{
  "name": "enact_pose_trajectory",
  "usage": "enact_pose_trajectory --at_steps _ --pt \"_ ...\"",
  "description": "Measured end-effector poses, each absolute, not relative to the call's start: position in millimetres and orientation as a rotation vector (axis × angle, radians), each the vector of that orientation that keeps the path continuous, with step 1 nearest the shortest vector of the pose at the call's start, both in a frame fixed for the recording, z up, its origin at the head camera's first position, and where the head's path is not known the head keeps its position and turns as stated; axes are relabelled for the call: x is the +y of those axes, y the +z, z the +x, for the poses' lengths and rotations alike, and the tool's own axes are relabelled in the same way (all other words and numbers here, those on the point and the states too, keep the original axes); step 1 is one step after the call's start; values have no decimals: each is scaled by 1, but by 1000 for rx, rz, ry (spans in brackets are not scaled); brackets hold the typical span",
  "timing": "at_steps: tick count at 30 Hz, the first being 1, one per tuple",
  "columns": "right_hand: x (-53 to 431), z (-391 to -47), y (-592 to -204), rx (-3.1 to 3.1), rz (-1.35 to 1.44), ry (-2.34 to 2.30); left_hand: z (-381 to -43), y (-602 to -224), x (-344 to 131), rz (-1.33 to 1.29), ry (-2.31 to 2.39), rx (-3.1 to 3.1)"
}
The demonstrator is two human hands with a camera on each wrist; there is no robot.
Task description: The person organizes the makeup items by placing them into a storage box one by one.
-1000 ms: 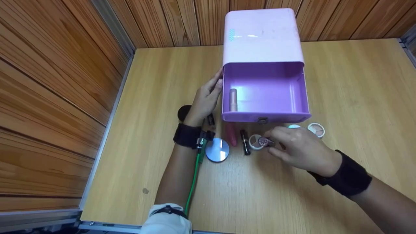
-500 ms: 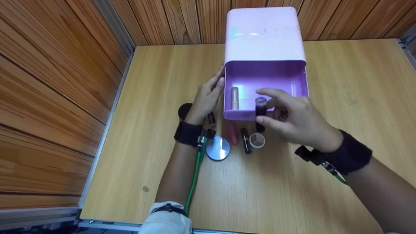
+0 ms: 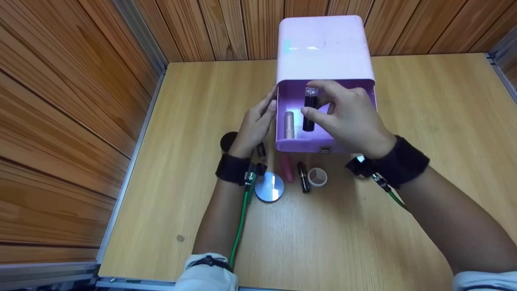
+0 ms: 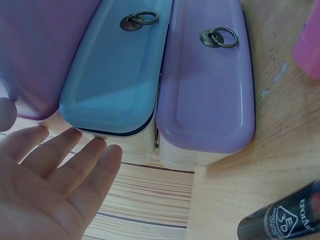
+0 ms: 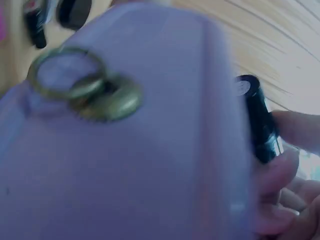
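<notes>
My right grip pinches the dark tube over the purple drawer, my left grip has straight fingers beside that drawer, and I seem to be putting things inside, so next I should gently lower the tube.

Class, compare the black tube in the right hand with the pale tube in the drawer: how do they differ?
The black tube has a clear end, whereas the pale tube shows none. The right hand pinches the black tube, while the pale tube rests in the drawer, untouched. Both are slim.
</notes>
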State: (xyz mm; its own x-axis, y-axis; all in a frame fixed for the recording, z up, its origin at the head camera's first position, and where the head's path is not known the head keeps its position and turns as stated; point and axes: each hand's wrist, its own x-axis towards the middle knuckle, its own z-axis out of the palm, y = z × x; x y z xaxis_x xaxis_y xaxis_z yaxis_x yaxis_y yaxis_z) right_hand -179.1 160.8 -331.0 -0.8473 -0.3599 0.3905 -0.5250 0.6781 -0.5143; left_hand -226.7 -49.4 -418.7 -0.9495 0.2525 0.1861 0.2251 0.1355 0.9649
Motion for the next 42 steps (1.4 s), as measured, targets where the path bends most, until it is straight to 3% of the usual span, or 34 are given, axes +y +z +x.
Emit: enact_pose_trajectory --at_steps 12,20,42 --pt "147 -202 -338 -3094 549 617 -237 -427 -45 462 1944 2375" --pt "139 -210 -345 -3206 576 537 -254 -453 -44 469 1951 2398" --pt "140 -217 -347 -3286 681 434 -253 -453 -44 477 1906 2483"
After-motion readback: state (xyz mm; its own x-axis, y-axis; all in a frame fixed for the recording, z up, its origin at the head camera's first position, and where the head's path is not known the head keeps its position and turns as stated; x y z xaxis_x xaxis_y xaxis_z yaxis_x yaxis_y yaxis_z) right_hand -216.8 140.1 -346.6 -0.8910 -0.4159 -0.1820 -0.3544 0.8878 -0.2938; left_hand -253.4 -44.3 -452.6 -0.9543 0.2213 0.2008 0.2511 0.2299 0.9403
